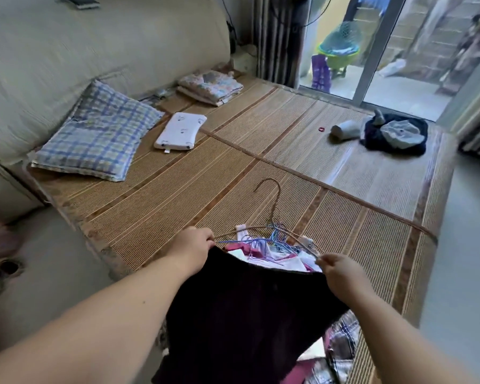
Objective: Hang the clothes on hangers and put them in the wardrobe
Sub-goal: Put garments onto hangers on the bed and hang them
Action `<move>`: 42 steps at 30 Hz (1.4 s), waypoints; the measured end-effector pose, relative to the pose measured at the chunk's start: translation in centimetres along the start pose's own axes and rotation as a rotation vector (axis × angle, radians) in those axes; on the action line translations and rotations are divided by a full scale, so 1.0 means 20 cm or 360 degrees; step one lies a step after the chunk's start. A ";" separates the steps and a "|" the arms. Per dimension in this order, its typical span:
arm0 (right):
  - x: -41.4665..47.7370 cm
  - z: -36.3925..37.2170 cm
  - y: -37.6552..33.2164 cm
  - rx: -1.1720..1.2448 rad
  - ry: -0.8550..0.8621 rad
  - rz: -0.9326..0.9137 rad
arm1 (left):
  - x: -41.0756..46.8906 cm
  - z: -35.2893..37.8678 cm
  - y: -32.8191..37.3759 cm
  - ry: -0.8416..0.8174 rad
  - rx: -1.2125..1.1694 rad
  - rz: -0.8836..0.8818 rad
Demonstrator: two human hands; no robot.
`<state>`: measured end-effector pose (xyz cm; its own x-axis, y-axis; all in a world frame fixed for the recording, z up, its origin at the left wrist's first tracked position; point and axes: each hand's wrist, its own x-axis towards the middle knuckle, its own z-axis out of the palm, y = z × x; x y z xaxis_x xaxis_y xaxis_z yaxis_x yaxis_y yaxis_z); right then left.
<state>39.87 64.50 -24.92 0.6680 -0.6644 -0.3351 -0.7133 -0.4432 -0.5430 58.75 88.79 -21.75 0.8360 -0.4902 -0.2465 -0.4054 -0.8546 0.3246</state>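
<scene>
While my left hand [195, 245] and right hand [339, 268] each pinch an end of the wire hanger [270, 206] along the dark garment's [247, 314] top edge, its hook points away from me.

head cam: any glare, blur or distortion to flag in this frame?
Head view: daylight through the glass door puts a glare patch on the woven mat; wide-angle lens bows the mat's edges; far left edge is smeared; the dark garment is crushed to near black; left hand and right hand holding it are sharp.

Head-worn view — forward and down, near over the bed [233, 167].
</scene>
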 end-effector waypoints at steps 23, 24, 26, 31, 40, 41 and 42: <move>0.22 0.46 -0.78 -0.0372 -0.0620 -0.1071 | -0.10 -0.13 -0.26 -0.0032 -0.0001 -0.0331; 0.15 0.47 -0.90 -0.0388 -0.0598 -0.1211 | -0.17 -0.21 -0.30 0.0040 0.0010 -0.0347; 0.00 0.49 -1.12 -0.0398 -0.0576 -0.1447 | -0.31 -0.35 -0.37 0.0182 0.0051 -0.0371; -0.54 0.60 -1.66 -0.0347 -0.0575 -0.2040 | -0.82 -0.68 -0.64 0.0598 0.0207 -0.0559; -1.56 0.86 -2.29 -0.0219 -0.0702 -0.2671 | -1.88 -1.11 -1.07 0.1140 0.0508 -0.1124; -1.69 0.87 -2.36 -0.0175 -0.0716 -0.2733 | -1.99 -1.16 -1.10 0.1224 0.0510 -0.1188; -1.80 0.87 -2.43 -0.0136 -0.0739 -0.2798 | -2.09 -1.21 -1.12 0.1300 0.0510 -0.1247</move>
<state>54.23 120.41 0.13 0.5585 0.7530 0.3480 0.8088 -0.4011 -0.4301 41.84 132.51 3.36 0.8400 0.3442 0.4194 0.3476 -0.9350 0.0712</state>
